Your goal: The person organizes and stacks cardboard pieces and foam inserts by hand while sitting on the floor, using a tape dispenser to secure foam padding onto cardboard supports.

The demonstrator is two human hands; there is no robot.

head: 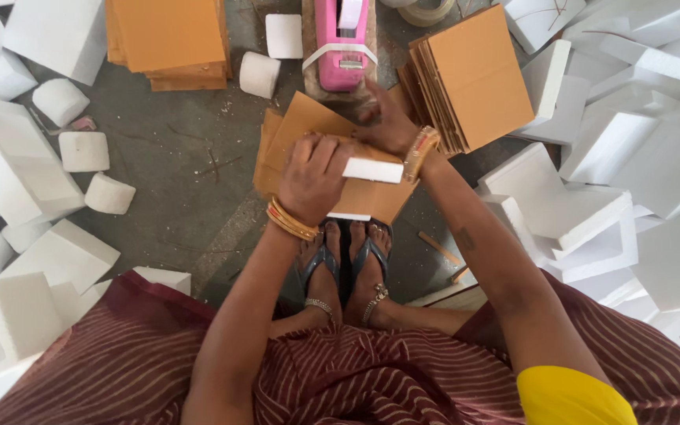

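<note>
Grey floor [175, 157] strewn with white foam blocks [64, 252], cardboard stacks [478, 75]. Left hand [314, 177] clamped white foam piece [373, 170] against folded cardboard sheet [308, 126], steadying it; right hand [387, 122] fingers pressed flat on cardboard's far edge. Pink tape dispenser [341, 47] waited just beyond.

Head-worn view, steeply down, close
</note>
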